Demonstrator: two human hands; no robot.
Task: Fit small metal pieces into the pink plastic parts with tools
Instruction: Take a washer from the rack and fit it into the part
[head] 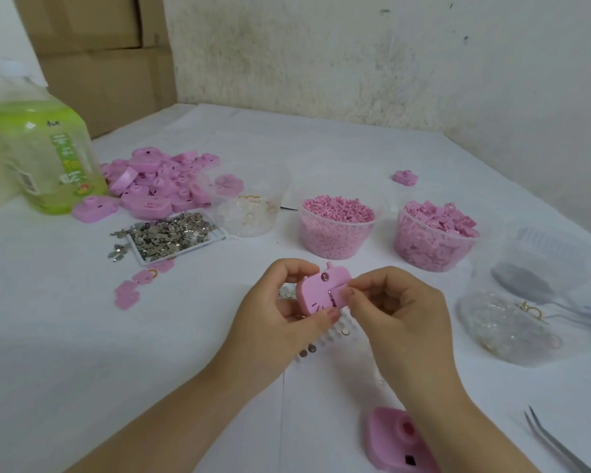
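Observation:
My left hand (280, 312) grips a pink plastic part (316, 290) above the table, thumb on its lower edge. My right hand (394, 307) pinches a small metal piece (333, 297) at the square recess on the part's face. Under my hands lie several small round metal discs (307, 349) on a white holder. Metal tweezers (553, 442) lie at the lower right, untouched. Another pink part (400, 438) rests on the table below my right wrist.
A tray of loose metal pieces (171, 237) and a heap of pink parts (157, 186) sit at the left by a green bottle (45, 155). Tubs of pink pellets (336, 227) and pink clips (434, 230) stand behind. Clear containers (512, 322) are at the right.

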